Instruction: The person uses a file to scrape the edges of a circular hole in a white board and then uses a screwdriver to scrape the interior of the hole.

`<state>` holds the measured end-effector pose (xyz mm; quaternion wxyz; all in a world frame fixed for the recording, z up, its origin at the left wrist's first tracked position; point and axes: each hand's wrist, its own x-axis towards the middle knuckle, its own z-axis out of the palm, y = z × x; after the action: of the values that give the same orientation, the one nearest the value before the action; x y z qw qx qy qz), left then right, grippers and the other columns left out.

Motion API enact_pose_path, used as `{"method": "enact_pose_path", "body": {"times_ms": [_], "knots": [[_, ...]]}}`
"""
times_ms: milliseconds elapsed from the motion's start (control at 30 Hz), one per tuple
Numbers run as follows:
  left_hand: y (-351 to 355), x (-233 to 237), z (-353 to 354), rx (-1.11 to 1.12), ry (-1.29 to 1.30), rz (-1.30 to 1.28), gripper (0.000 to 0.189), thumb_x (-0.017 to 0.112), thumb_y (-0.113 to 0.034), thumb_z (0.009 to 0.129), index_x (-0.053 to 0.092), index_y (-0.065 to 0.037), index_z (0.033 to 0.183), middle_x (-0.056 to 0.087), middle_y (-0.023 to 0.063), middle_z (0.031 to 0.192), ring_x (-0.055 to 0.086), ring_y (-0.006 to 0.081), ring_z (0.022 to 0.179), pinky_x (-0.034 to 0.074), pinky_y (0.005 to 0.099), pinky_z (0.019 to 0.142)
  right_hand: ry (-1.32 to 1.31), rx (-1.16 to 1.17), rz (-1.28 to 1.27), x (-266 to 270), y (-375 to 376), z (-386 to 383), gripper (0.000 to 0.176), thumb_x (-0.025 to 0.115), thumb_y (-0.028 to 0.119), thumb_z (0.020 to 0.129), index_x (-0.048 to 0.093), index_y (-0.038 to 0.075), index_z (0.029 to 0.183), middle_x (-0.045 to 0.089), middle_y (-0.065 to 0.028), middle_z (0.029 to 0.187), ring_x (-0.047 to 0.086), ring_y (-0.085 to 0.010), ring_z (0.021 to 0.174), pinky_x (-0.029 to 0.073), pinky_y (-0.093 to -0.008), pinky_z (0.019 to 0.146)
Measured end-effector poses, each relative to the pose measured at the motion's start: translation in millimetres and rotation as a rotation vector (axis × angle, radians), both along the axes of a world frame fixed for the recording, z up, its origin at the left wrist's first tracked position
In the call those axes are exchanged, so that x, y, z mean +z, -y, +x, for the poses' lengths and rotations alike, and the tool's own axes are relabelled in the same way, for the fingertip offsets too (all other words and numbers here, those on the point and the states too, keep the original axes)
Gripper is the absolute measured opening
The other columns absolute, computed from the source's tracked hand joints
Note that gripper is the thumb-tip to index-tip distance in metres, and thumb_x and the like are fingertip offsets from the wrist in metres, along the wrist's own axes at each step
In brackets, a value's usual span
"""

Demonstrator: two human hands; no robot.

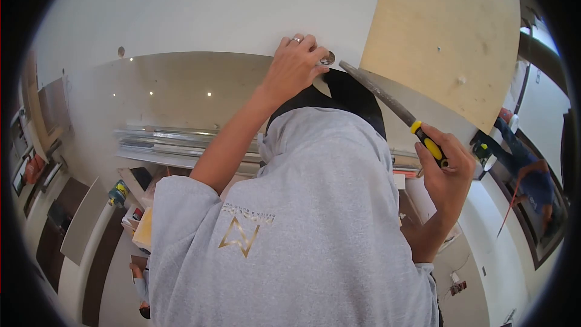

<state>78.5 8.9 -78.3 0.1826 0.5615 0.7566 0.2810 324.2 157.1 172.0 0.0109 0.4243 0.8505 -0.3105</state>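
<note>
A half-round metal file [387,100] with a yellow-and-black handle is in my right hand [446,166], which is closed around the handle. Its tip points up and left, just right of a round hole [328,58] at the near edge of a white board [212,12]. My left hand [295,63], with a ring on one finger, has its fingers bent over the board's edge beside the hole. Its thumb lies lower, near the edge, and the fingertips partly cover the hole. File tip and hole appear slightly apart.
A light wooden sheet [448,36] lies to the right of the white board. Another hole [121,52] is at the board's edge on the left. Metal profiles [169,142] lie on the floor below. Another person [532,184] is at the far right, and a hand [135,270] shows at lower left.
</note>
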Motion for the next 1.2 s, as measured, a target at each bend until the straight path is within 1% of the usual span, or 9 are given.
{"method": "enact_pose_path", "body": {"times_ms": [300, 500, 600, 800, 933, 1000, 1100, 1133, 1200], "knots": [[-14.2, 14.8, 15.3, 0.172, 0.106, -0.167, 0.010, 0.090, -0.021, 0.084, 0.083, -0.016, 0.088, 0.066, 0.0023, 0.098, 0.061, 0.0252, 0.107, 0.044, 0.0437, 0.101, -0.191, 0.111, -0.042, -21.9, -47.9, 35.0, 0.030, 0.082, -0.002, 0.086, 0.081, 0.002, 0.115, 0.079, -0.0139, 0.096, 0.074, -0.0238, 0.080, 0.055, -0.0318, 0.074], [-23.4, 17.1, 21.2, 0.273, 0.150, -0.290, 0.008, 0.089, -0.015, 0.083, 0.083, -0.013, 0.089, 0.070, 0.0024, 0.105, 0.064, 0.0263, 0.098, 0.051, 0.0427, 0.093, -0.292, 0.112, -0.025, -30.7, -88.1, 81.6, 0.028, 0.082, -0.001, 0.087, 0.082, 0.003, 0.114, 0.080, -0.0140, 0.098, 0.076, -0.0251, 0.082, 0.056, -0.0331, 0.074], [-21.5, 15.9, 26.0, 0.272, 0.071, -0.262, 0.009, 0.086, -0.014, 0.088, 0.082, -0.010, 0.095, 0.071, 0.0043, 0.100, 0.065, 0.0253, 0.093, 0.054, 0.0396, 0.087, -0.325, 0.116, -0.024, -37.0, -108.9, 102.5, 0.028, 0.082, -0.001, 0.087, 0.082, 0.003, 0.115, 0.080, -0.0137, 0.099, 0.076, -0.0256, 0.083, 0.057, -0.0328, 0.075], [13.7, 12.7, 89.1, 0.828, 0.203, 0.204, 0.015, 0.077, -0.018, 0.102, 0.072, -0.004, 0.106, 0.068, 0.0068, 0.086, 0.068, 0.0221, 0.089, 0.055, 0.0379, 0.080, -0.387, 0.157, -0.084, -54.4, -149.9, 139.9, 0.028, 0.082, 0.000, 0.088, 0.081, 0.001, 0.116, 0.082, -0.0144, 0.102, 0.077, -0.0234, 0.084, 0.058, -0.0319, 0.077], [121.7, -30.1, 153.4, 1.149, 0.355, -0.029, 0.016, 0.076, -0.018, 0.102, 0.070, -0.003, 0.102, 0.072, 0.0078, 0.081, 0.066, 0.0187, 0.071, 0.055, 0.0386, 0.071, -0.431, 0.142, -0.157, -67.3, -166.8, 143.6, 0.027, 0.083, 0.001, 0.089, 0.081, 0.000, 0.117, 0.082, -0.0138, 0.103, 0.075, -0.0182, 0.085, 0.058, -0.0299, 0.078], [188.7, -63.4, 211.9, 1.200, 0.283, -0.383, 0.017, 0.077, -0.019, 0.099, 0.073, -0.003, 0.098, 0.072, 0.0098, 0.076, 0.069, 0.0199, 0.071, 0.056, 0.0402, 0.071, -0.451, 0.136, -0.216, -72.2, -175.8, 138.9, 0.028, 0.083, 0.001, 0.090, 0.081, 0.000, 0.117, 0.082, -0.0120, 0.102, 0.074, -0.0152, 0.085, 0.058, -0.0286, 0.079], [288.5, -103.2, 332.9, 1.171, 0.336, -0.817, 0.028, 0.081, -0.025, 0.086, 0.077, 0.002, 0.093, 0.079, 0.0236, 0.088, 0.078, 0.0389, 0.084, 0.060, 0.0491, 0.077, -0.507, 0.124, -0.336, -79.1, -182.9, 124.4, 0.029, 0.084, 0.000, 0.089, 0.080, -0.001, 0.117, 0.080, -0.0082, 0.099, 0.070, -0.0118, 0.084, 0.057, -0.0268, 0.079], [292.8, -94.4, 380.2, 1.206, 0.243, -0.883, 0.030, 0.080, -0.026, 0.084, 0.079, 0.003, 0.094, 0.078, 0.0275, 0.092, 0.078, 0.0438, 0.088, 0.061, 0.0529, 0.080, -0.554, 0.116, -0.379, -83.3, -185.9, 123.4, 0.029, 0.084, 0.000, 0.089, 0.080, -0.001, 0.117, 0.080, -0.0069, 0.098, 0.070, -0.0114, 0.085, 0.056, -0.0263, 0.078], [262.3, -44.3, 442.1, 1.327, 0.415, -1.054, 0.031, 0.068, -0.026, 0.092, 0.083, 0.001, 0.098, 0.079, 0.0315, 0.105, 0.078, 0.0458, 0.108, 0.061, 0.0564, 0.096, -0.606, 0.088, -0.492, -90.6, -190.8, 118.3, 0.029, 0.083, 0.001, 0.090, 0.080, -0.001, 0.119, 0.076, -0.0041, 0.093, 0.066, -0.0094, 0.080, 0.053, -0.0241, 0.072]]}}
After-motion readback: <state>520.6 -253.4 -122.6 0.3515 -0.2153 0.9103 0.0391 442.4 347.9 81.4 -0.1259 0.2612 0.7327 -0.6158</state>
